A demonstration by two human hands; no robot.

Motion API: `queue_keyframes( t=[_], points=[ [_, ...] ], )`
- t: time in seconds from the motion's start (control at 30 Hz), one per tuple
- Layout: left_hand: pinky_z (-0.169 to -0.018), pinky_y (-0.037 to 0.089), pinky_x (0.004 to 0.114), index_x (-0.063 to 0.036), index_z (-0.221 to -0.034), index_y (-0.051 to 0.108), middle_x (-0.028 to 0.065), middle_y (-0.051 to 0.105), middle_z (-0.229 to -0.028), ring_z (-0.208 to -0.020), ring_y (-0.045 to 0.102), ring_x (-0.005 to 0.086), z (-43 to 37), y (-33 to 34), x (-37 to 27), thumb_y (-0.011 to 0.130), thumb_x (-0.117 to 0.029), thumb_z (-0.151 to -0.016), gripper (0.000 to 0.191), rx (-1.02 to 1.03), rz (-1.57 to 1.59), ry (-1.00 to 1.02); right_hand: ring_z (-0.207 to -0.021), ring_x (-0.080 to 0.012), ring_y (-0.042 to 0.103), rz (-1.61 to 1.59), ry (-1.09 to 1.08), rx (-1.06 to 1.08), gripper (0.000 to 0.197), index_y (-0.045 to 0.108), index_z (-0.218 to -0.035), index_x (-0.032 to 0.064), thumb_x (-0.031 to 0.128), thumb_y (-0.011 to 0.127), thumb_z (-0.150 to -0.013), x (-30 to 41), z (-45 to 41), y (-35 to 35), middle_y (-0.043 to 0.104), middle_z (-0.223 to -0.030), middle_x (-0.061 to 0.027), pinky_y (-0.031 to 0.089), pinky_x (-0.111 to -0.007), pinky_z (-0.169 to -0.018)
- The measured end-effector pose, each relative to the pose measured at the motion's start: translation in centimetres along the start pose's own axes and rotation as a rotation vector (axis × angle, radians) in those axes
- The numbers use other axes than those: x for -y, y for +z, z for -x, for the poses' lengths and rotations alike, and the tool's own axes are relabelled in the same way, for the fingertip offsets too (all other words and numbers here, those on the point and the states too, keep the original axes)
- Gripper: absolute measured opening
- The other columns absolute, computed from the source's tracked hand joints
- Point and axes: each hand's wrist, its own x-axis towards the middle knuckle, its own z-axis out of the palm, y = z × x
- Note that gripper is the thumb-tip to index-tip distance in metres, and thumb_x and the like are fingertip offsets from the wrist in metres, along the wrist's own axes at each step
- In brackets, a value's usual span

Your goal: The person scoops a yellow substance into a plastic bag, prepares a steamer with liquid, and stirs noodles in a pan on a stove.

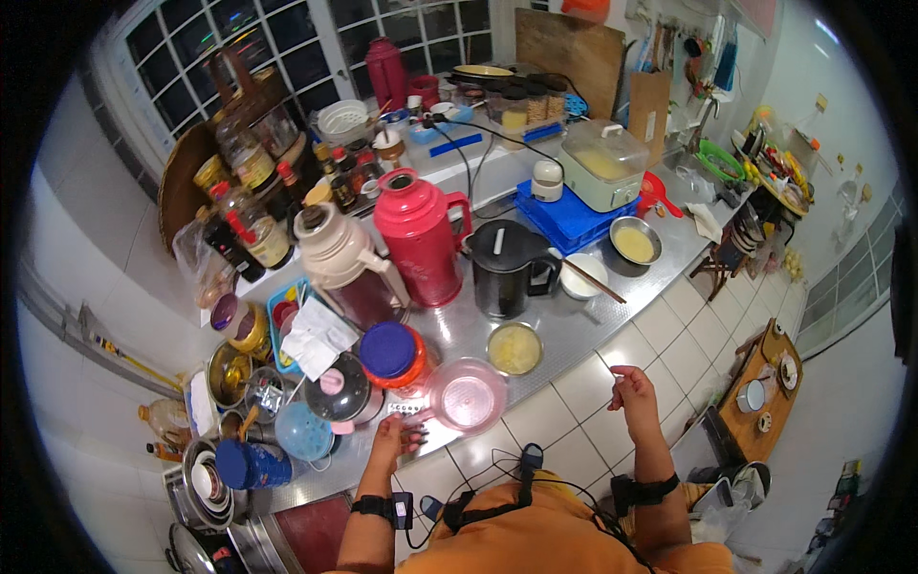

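Note:
My left hand [396,436] is at the counter's front edge, thumb and fingers around the handle end of a pink translucent plastic ladle [467,396]. The ladle's round bowl overlaps the counter edge; whether it rests there is hard to tell. Just behind it stands a jar with a blue lid [388,350] and orange-red sides. A metal bowl with pale yellow contents [515,349] sits near the ladle. My right hand [634,396] hangs over the tiled floor, fingers loosely bent and apart, with nothing visible in it.
Along the metal counter stand a red thermos [423,244], a beige thermos [348,258], a black kettle [503,269] and a lidded pot [343,391]. Chopsticks [594,280] lie across a white bowl [582,278]. A steamer [606,166] is on a blue box [566,215].

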Motion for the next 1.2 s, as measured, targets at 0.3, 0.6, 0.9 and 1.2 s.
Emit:
queue_keyframes(
  t=[0.3, 0.6, 0.9, 1.2],
  points=[
    [-0.046, 0.039, 0.023, -0.0062, -0.087, 0.052, 0.0019, 0.050, -0.061, -0.050, 0.045, 0.0105, -1.1, 1.7, 1.3, 0.045, -0.036, -0.092, 0.031, 0.029, -0.122, 0.116, -0.049, -0.0079, 0.045, -0.013, 0.109, -0.031, 0.016, 0.054, -0.101, 0.0016, 0.007, 0.045, -0.089, -2.2, -2.4, -7.2, 0.046, -0.059, 0.0002, 0.045, -0.023, -0.047],
    [-0.047, 0.037, 0.022, 0.0016, -0.092, 0.058, 0.0004, 0.046, -0.058, -0.049, 0.040, 0.0088, 4.1, 5.9, -5.6, 0.037, -0.031, -0.095, 0.039, 0.381, -0.158, -0.010, -0.058, -0.0074, 0.045, 0.063, 0.162, 0.037, 0.018, 0.052, -0.105, 0.0001, 0.011, 0.045, -0.091, 0.9, -1.1, -6.9, 0.047, -0.066, 0.0009, 0.043, -0.023, -0.055],
    [-0.049, 0.037, 0.021, -0.0012, -0.099, 0.056, -0.0012, 0.045, -0.063, -0.052, 0.039, 0.0077, 0.4, 27.5, -7.9, 0.040, -0.031, -0.095, 0.034, 0.683, -0.269, 0.065, -0.059, -0.0108, 0.053, 0.112, 0.242, 0.117, 0.045, 0.036, -0.129, 0.0006, 0.026, 0.046, -0.093, 4.2, -3.0, -11.1, 0.055, -0.070, -0.0045, 0.046, -0.024, -0.056],
    [-0.061, 0.045, 0.022, -0.0024, -0.114, 0.049, 0.0043, 0.056, -0.079, -0.064, 0.050, 0.0079, -1.9, 48.2, -7.8, 0.039, -0.034, -0.095, 0.038, 0.747, -0.238, 0.038, -0.052, -0.0132, 0.053, 0.100, 0.135, 0.006, 0.041, 0.036, -0.128, -0.0022, 0.008, 0.042, -0.089, 2.6, -15.4, -27.7, 0.055, -0.065, -0.0064, 0.047, -0.026, -0.049]
  ],
)
